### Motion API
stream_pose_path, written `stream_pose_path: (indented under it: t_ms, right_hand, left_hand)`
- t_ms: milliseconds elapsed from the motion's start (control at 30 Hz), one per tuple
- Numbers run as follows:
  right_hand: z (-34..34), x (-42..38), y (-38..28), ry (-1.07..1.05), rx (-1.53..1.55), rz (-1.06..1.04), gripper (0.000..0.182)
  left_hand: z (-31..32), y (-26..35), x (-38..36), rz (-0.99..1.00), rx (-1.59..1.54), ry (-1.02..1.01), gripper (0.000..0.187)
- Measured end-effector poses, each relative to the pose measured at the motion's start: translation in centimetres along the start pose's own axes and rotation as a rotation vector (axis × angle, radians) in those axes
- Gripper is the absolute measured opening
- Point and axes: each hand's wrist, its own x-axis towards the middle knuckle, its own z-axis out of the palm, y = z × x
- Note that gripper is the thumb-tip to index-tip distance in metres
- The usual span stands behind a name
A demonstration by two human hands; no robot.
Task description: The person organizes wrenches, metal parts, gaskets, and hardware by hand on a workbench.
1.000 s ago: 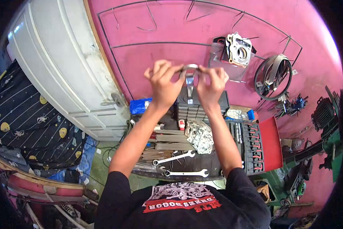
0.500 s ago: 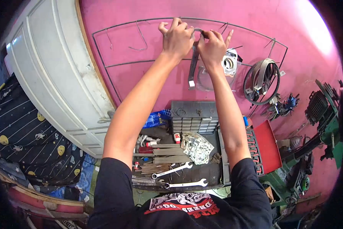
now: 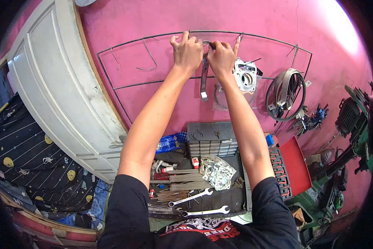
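Note:
Both my hands are raised to a dark wire rack (image 3: 132, 86) on the pink wall. My left hand (image 3: 187, 54) is at the top bar, its thumb and forefinger closed near a small curved metal hook (image 3: 206, 42); what they grip is hidden. Beside it, my right hand (image 3: 222, 61) pinches the upper end of a dark, narrow strip (image 3: 204, 76), with one finger pointing up. The strip hangs down between my hands and has a pale lower end. Just right of my right wrist hangs a metal gasket (image 3: 246, 78), with a clear plastic bag (image 3: 220, 99) below.
Empty wire hooks (image 3: 150, 56) hang at the rack's left, a black belt (image 3: 270, 97) at its right. Below stand a small drawer cabinet (image 3: 211, 132), thin rods (image 3: 188, 178), gaskets in plastic (image 3: 217, 174), two wrenches (image 3: 207, 211) and a red case (image 3: 296, 166). A white door (image 3: 58, 74) stands left.
The whole view has shifted, so the rack and bench appear lower. My hands stay close together at the top bar, and the strip still hangs between them.

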Motion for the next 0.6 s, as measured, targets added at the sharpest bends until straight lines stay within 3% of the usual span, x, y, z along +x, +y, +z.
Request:
stream_pose_path:
  t_ms: [300, 600]
  right_hand:
    - [0.9, -1.2, -1.3, -0.046, 0.046, 0.008, 0.013]
    - [3.0, -3.7, -3.4, -0.096, 0.150, -0.015, 0.008]
  left_hand:
    - [0.4, -1.7, -2.5, -0.062, -0.044, 0.035, 0.009]
    - [0.0, -4.4, -5.7, -0.189, -0.097, -0.122, 0.008]
